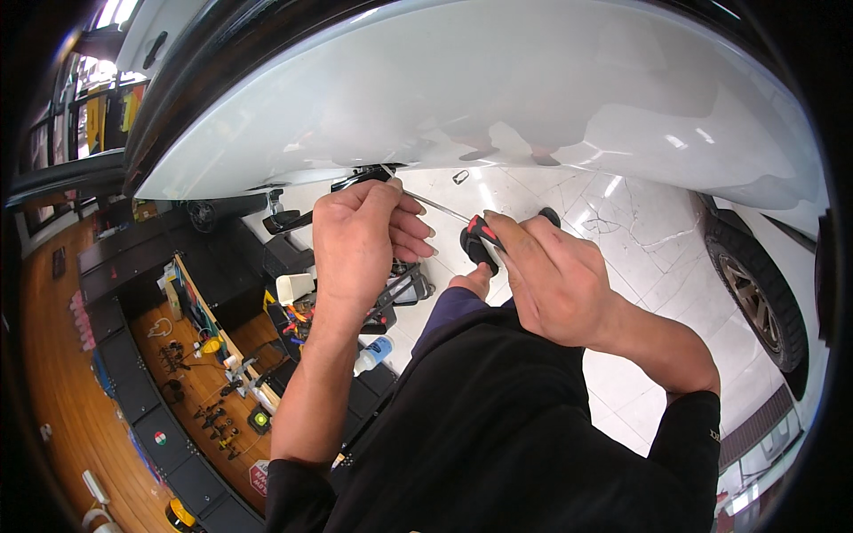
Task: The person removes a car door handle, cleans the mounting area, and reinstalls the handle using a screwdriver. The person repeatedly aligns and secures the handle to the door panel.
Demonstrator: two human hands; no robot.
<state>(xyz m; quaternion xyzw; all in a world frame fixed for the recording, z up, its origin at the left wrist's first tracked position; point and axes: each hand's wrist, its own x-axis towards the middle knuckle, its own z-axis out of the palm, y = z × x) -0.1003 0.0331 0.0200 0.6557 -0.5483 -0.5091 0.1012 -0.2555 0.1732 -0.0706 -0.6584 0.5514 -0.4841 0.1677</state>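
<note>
My right hand (pixel 560 284) is wrapped round the red and black handle of a screwdriver (pixel 485 232). Its thin metal shaft points up and left, toward the lower edge of a white car panel (pixel 426 89). At that edge, my left hand (pixel 355 235) has thumb and forefinger pinched together beside the shaft's far end, its other fingers loosely curled. A small pale bit shows above the pinch, but what the fingers hold is hidden. Just behind them sits a black fitting (pixel 348 182) under the panel edge. The screwdriver's tip is hard to make out.
To the left, a tool cart (pixel 293 306) with a white bottle (pixel 373 354) stands near a row of black cabinets (pixel 142 404). Tools hang on a wooden board. A wheel (pixel 755 302) is at the right. Pale tiles (pixel 640 266) cover the floor; a small dark object (pixel 460 177) lies there.
</note>
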